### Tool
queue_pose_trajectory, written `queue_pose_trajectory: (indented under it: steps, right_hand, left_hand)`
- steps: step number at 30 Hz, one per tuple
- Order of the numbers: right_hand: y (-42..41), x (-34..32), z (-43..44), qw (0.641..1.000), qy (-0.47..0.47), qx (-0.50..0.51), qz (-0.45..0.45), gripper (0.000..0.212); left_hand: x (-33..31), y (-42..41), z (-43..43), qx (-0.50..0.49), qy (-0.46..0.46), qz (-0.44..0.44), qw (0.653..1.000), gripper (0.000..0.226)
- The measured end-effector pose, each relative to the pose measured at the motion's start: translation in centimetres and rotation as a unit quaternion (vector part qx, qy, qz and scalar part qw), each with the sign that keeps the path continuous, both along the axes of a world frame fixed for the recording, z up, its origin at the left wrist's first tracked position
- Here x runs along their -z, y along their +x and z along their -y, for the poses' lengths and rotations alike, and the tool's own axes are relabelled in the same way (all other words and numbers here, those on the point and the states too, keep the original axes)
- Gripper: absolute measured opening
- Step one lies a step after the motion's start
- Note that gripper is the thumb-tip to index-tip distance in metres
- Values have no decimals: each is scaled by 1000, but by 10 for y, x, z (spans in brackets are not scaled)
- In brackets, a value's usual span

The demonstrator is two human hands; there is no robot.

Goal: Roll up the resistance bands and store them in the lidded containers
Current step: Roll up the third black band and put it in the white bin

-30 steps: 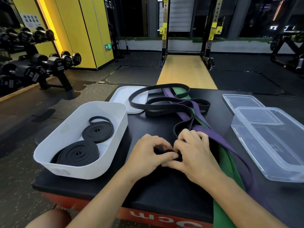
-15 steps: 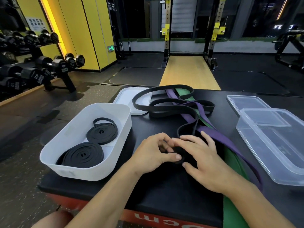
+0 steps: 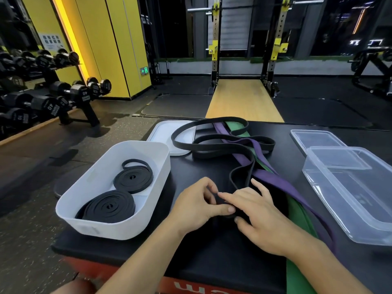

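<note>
A thin black band (image 3: 241,172) runs from a loose tangle at the far side of the black platform (image 3: 212,262) down to a small coil between my hands. My left hand (image 3: 197,206) pinches that coil with thumb and curled fingers. My right hand (image 3: 258,215) lies over its right side, forefinger stretched across the top and thumb under the edge; the coil is mostly hidden. A purple band (image 3: 280,183) and a green band (image 3: 297,215) lie stretched out to the right. Two rolled black bands (image 3: 133,179) sit in the white tub (image 3: 118,232).
The tub's white lid (image 3: 165,132) lies behind it. A clear plastic container (image 3: 356,209) stands at the right with its clear lid (image 3: 316,139) behind. A wider black band (image 3: 210,143) loops over the far side. A dumbbell rack (image 3: 53,98) and a squat rack (image 3: 244,60) stand on the gym floor.
My right hand has opened out from a tight curl, its forefinger now lying across the coil. The loose black strand leading to the coil has shortened a little. The camera has shifted slightly.
</note>
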State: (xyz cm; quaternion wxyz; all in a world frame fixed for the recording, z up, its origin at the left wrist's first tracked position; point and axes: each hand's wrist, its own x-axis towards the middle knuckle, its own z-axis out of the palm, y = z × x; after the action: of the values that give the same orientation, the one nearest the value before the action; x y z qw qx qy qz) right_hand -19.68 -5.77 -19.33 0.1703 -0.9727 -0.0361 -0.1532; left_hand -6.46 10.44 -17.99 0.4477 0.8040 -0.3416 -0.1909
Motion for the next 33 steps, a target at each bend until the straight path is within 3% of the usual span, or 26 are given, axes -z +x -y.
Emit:
queue_pose_trajectory:
  steps: [5,13,20,25,30,33]
  right_hand:
    - [1,-2,1,1000,-3,6,1,58]
    - [0,1,4,999,-23,36,17,54]
    - [3,-3,-2,995,-36,83,40,45]
    - [14,2,-12,987,-98,95,78,48]
    - [15,0,-15,989,-93,89,78,47]
    - [11,-3,-8,997,6,67,33,44]
  left_hand:
    - [12,-7,-7,-13,-78,13,997,43]
    - [11,-5,-8,12,-41,62,997,35]
    - [11,-3,-9,41,-64,32,997,24]
    - [12,0,-9,53,-64,21,996,21]
    - [10,4,-7,59,-69,17,996,28]
    - [12,8,-8,62,-67,-5,996,34]
